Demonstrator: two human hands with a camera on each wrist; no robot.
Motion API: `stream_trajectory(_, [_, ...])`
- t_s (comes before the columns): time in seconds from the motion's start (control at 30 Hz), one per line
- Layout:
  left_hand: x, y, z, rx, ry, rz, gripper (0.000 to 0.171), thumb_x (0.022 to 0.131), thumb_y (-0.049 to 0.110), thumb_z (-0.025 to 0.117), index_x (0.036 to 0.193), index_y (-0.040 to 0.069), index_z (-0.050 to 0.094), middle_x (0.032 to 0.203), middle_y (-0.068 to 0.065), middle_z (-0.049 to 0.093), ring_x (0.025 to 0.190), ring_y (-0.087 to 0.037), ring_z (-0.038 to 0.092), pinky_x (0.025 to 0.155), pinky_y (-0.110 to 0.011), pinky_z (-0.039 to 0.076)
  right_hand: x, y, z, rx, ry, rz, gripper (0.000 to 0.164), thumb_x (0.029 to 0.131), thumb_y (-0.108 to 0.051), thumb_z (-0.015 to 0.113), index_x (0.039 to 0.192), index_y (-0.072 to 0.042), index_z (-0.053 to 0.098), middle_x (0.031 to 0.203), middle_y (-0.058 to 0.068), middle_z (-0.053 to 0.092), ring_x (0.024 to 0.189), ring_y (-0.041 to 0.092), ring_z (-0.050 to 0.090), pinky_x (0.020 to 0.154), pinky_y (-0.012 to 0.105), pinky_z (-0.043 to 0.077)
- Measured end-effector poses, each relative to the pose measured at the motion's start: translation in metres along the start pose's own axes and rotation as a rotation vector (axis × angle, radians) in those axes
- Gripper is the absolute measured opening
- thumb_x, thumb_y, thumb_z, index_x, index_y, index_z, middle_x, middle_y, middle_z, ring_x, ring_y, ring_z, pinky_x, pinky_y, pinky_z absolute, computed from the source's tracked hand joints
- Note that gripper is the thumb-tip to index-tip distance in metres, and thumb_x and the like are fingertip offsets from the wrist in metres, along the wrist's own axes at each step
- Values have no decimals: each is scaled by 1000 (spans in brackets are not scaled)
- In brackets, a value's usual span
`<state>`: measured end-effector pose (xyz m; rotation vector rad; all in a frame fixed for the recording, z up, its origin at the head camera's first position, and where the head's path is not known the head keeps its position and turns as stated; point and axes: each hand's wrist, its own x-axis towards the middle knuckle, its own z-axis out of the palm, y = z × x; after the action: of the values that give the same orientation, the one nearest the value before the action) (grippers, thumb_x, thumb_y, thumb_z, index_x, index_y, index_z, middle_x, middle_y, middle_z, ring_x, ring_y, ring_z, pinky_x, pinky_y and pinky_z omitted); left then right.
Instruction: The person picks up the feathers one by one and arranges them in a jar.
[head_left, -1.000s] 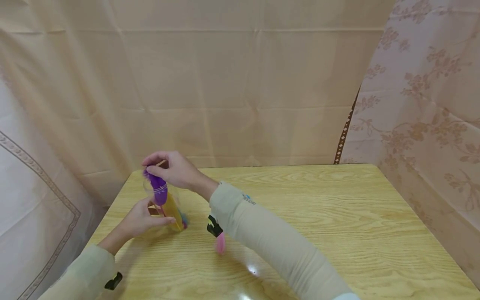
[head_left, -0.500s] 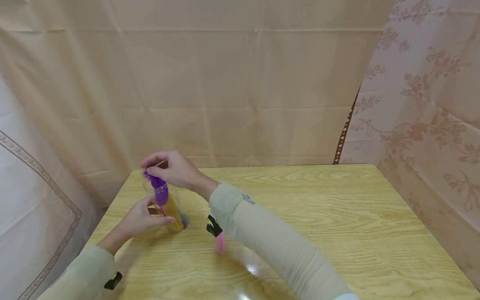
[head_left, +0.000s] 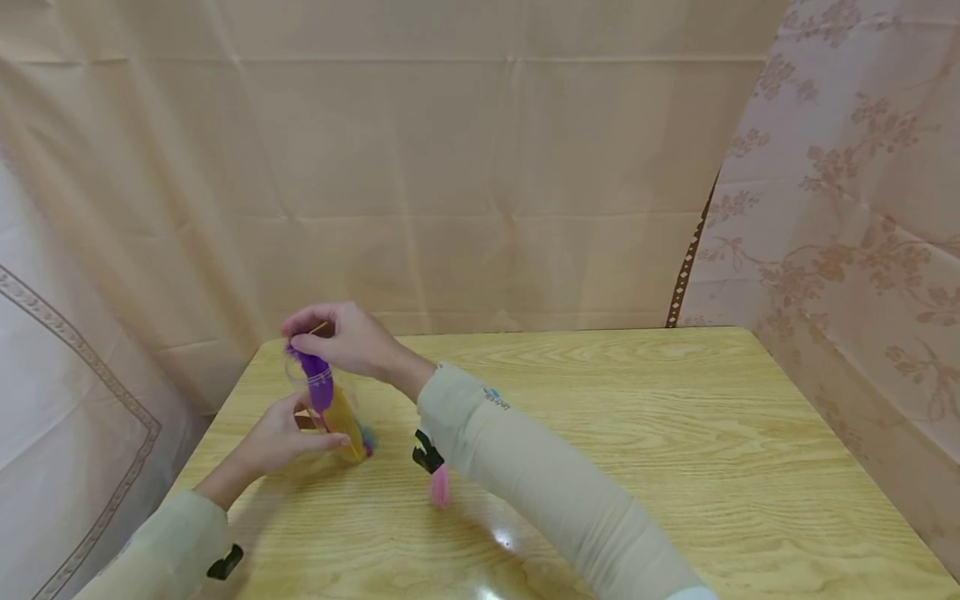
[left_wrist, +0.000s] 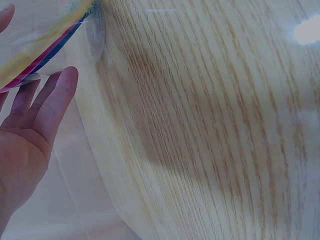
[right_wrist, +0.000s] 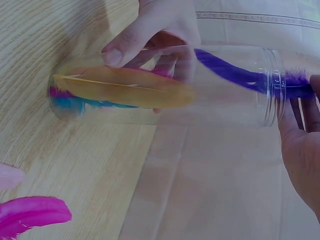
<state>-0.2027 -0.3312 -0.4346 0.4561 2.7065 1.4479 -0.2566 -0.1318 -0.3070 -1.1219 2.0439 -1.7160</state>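
Note:
A tall clear plastic jar (right_wrist: pixel 172 116) with a threaded mouth stands on the table, steadied by my left hand (head_left: pixel 277 435), whose thumb and fingers wrap its side. Inside the jar lean a yellow feather (right_wrist: pixel 125 87), a magenta feather (left_wrist: pixel 47 52) and a blue feather (left_wrist: pixel 65 42). My right hand (head_left: pixel 358 337) is above the mouth and pinches one end of a purple feather (right_wrist: pixel 232 74). The feather's other end hangs down inside the upper part of the jar.
On the wood-grain table (head_left: pixel 637 433) a bright pink feather (right_wrist: pixel 37 212) and a pale pink feather (right_wrist: pixel 9 177) lie to the right of the jar. Beige curtains (head_left: pixel 480 167) hang behind the table, and a floral cloth (head_left: pixel 862 208) is at the right.
Almost nothing moves. Both hands keep their places at the jar, and the purple feather stays at its mouth.

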Motion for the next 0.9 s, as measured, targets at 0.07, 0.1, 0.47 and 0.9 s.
stream_trajectory(0.07, [-1,0,0,10,7,15,46,82,20,87,115,3,59,108,-12,63,99,-27,62,85,-29,55,0,0,0,-9,-2,-10,18,100,-8,65,117,-5,70,99,-6,69,87,9,68,80,20,55])
stream_trajectory(0.1, [-1,0,0,13,12,19,44,82,20,87,111,3,59,105,-11,62,97,-25,62,85,-29,55,0,1,0,-12,-3,-16,20,100,-8,65,119,-5,70,100,-6,69,87,8,68,81,19,54])
stream_trajectory(0.47, [1,-2,1,40,36,19,52,81,22,89,122,8,60,101,-8,64,92,-23,62,87,-34,55,-1,1,0,-1,-1,-45,21,99,-4,64,120,-3,68,102,-3,67,89,9,66,82,20,55])
stream_trajectory(0.9, [1,-1,1,42,35,20,63,81,23,88,133,5,57,103,-8,64,95,-25,62,87,-29,55,-1,2,-1,-25,12,-64,24,99,-4,65,123,-4,66,101,-2,68,90,12,67,81,19,55])
